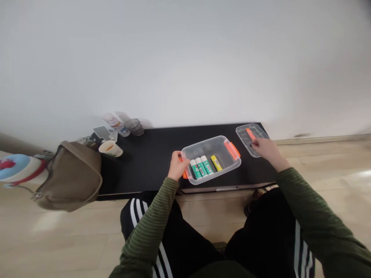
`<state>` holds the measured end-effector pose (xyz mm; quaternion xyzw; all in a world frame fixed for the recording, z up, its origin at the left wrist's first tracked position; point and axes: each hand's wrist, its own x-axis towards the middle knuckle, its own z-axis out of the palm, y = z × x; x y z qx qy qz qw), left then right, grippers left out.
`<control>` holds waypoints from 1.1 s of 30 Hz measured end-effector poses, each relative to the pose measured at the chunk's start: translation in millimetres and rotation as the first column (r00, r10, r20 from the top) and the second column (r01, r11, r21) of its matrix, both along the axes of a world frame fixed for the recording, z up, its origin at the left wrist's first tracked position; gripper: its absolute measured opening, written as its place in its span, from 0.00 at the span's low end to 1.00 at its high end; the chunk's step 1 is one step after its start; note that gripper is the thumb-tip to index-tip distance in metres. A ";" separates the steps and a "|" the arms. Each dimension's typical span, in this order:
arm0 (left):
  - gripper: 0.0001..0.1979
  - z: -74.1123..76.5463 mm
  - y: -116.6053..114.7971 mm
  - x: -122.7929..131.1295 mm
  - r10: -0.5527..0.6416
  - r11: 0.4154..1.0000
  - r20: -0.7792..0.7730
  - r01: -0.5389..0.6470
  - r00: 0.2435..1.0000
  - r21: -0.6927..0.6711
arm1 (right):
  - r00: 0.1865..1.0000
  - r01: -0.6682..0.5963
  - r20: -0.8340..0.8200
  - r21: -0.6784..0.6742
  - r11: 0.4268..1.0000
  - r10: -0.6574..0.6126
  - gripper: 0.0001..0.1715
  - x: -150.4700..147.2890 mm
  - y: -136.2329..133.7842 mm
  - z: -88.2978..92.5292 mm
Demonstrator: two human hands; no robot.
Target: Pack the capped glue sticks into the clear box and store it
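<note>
The left hand (177, 166) pinches the clear box (203, 147) by its left end, right of centre on the worktop (139, 164), best kept steady while the right hand (267, 151) lightly pinches an orange stick (249, 134) over the far-right lid (261, 133).

We see a long black rectangular table (147, 162) carrying a clear plastic box with orange clips (207, 147), right of centre, and a clear plastic lid with rounded corners (242, 135) at the right end. Toward the left, we spot a white paper cup of amber drink (113, 151), a grey see-through glass (135, 126) and a pink-and-white bottle (116, 124).
</note>
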<state>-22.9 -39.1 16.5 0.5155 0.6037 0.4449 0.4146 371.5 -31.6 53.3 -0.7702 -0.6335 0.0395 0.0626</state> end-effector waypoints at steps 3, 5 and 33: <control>0.14 1.4 12.7 1.6 0.008 1.000 0.008 -0.008 1.000 0.011 | 0.999 -0.007 0.032 -0.189 0.982 0.013 0.13 16.6 0.9 -30.7; 0.13 1.9 19.5 2.4 0.008 1.000 0.016 -0.009 1.000 0.016 | 1.000 -0.012 0.025 -0.211 0.977 0.018 0.14 16.0 -3.0 -44.9; 0.16 8.4 12.2 2.8 -0.081 0.992 -0.025 0.078 0.996 -0.099 | 0.968 0.186 -0.247 0.637 0.748 -0.030 0.09 -4.6 -27.7 -11.9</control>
